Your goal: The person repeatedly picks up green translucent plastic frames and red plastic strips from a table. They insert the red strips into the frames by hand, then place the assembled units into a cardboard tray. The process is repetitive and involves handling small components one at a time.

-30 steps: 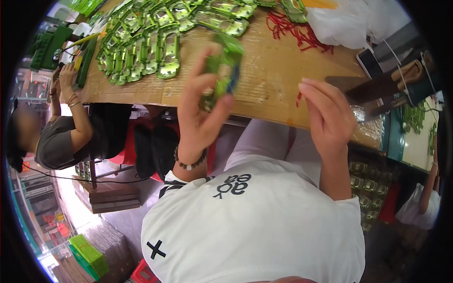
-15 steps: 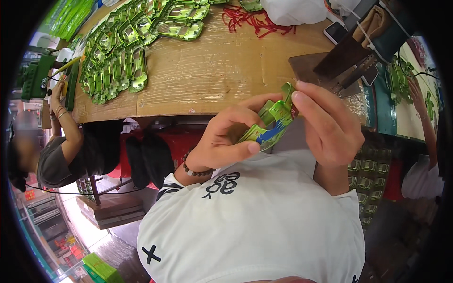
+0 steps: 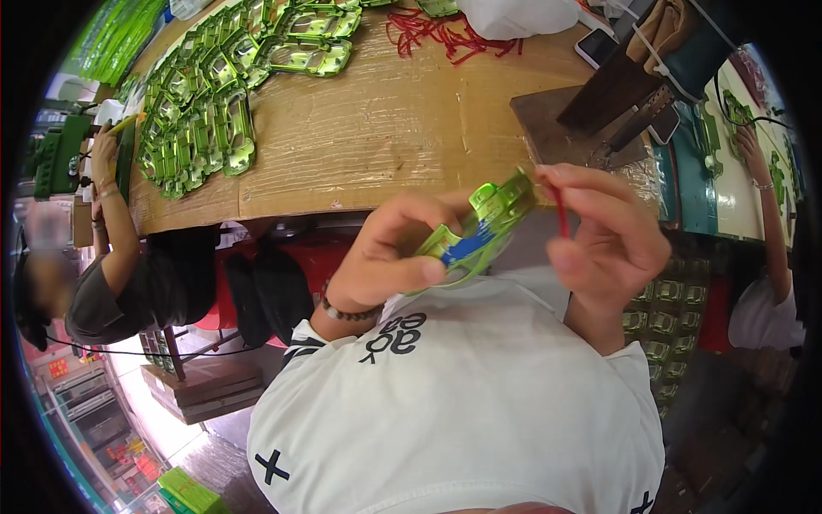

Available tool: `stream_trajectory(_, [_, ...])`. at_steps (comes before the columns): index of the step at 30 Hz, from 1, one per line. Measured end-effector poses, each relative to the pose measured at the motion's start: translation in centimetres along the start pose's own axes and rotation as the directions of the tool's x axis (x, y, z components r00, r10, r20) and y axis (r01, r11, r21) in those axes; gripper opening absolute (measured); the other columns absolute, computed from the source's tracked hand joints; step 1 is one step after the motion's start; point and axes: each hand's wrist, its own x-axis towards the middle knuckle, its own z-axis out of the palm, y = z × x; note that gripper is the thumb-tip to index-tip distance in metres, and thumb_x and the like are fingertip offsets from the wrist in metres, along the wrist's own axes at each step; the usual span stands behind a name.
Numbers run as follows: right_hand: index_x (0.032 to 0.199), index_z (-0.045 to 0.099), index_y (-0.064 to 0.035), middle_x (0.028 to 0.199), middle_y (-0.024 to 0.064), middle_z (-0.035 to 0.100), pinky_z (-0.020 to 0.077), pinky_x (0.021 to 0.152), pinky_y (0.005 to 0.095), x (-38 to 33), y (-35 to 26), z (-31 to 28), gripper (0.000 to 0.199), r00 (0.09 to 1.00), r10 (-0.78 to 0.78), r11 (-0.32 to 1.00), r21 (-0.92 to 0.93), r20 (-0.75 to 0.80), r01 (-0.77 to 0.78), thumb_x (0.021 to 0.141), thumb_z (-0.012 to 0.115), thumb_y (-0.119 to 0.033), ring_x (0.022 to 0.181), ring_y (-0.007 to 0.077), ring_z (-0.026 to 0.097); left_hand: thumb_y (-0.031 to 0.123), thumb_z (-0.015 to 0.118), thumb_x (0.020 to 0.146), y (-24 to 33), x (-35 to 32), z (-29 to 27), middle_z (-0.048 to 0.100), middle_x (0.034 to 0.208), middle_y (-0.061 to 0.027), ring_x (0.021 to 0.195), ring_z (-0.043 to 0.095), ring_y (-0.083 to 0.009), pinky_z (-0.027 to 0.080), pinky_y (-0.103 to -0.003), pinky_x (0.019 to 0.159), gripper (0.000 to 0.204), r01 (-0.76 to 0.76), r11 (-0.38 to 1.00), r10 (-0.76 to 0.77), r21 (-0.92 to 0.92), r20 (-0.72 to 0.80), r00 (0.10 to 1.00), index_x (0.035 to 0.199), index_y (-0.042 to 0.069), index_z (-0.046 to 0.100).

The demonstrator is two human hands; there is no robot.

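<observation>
On the cardboard-covered table point(image 3: 385, 128), a spread of green metallic parts point(image 3: 214, 111) lay at the far left, well apart from the hands. The left hand point(image 3: 390, 257) was curled shut around a green part with a blue patch point(image 3: 475, 231), held above the lap just off the table's near edge. The right hand point(image 3: 608, 240), fingers bent, pinched a thin red strip point(image 3: 559, 208) just beside the part's top end.

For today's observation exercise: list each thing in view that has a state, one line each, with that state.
Left hand: closed around the green and blue plastic part.
Right hand: pinching a thin red tie at the part's top.
Green plastic parts: lying in overlapping rows on the cardboard-covered table.
</observation>
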Motion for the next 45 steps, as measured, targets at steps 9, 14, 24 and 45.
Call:
stream_trajectory(9, [0.084,0.061,0.0071,0.089,0.0228,0.059,0.0516,0.073,0.0403,2.0,2.3,-1.2,0.033,0.867,-0.384,0.841,0.509,0.318,0.186,0.062,0.078,-0.011,0.085,0.0361,0.060,0.017,0.063,0.071,-2.6,-0.5,-0.2,0.048,0.107,-0.0183,0.094,0.054,-0.0288,0.049,-0.038,0.072,0.051,0.483,0.491,-0.400,-0.725,0.305,0.864,0.112,-0.001,0.040])
stream_trajectory(14, [0.081,0.063,0.0058,0.090,0.0215,0.060,0.0509,0.074,0.0407,1.6,2.5,-1.0,0.029,0.860,-0.399,0.784,0.605,0.317,0.141,0.061,0.078,-0.008,0.086,0.0354,0.060,0.016,0.063,0.070,-5.0,-1.4,-0.7,0.043,0.120,-0.0205,0.103,0.050,-0.0347,0.050,-0.048,0.071,0.068,0.506,0.318,-0.278,-0.802,0.431,0.858,0.127,0.000,0.031])
stream_trajectory(24, [0.083,0.064,-0.0016,0.100,0.0183,0.060,0.0434,0.082,0.0444,1.5,2.2,-2.0,0.022,0.825,-0.381,0.882,0.432,0.418,0.188,0.064,0.074,-0.009,0.093,0.0336,0.057,0.018,0.060,0.073,-4.5,-0.7,-0.3,0.041,0.119,-0.0228,0.096,0.051,-0.0383,0.050,-0.045,0.061,0.056,0.533,0.344,-0.307,-0.773,0.444,0.842,0.121,0.005,0.033])
stream_trajectory(45, [0.114,0.048,-0.0042,0.105,0.0096,0.057,0.0489,0.080,0.0327,-4.5,-0.4,0.3,0.034,0.385,0.912,0.005,0.938,0.138,-0.347,0.090,0.046,-0.028,0.093,0.0194,0.057,0.020,0.065,0.074,2.5,2.4,3.4,0.040,0.126,-0.0267,0.113,0.046,-0.0319,0.045,-0.032,0.081,0.046,0.237,0.732,-0.205,0.639,-0.126,0.971,0.112,-0.003,0.052])
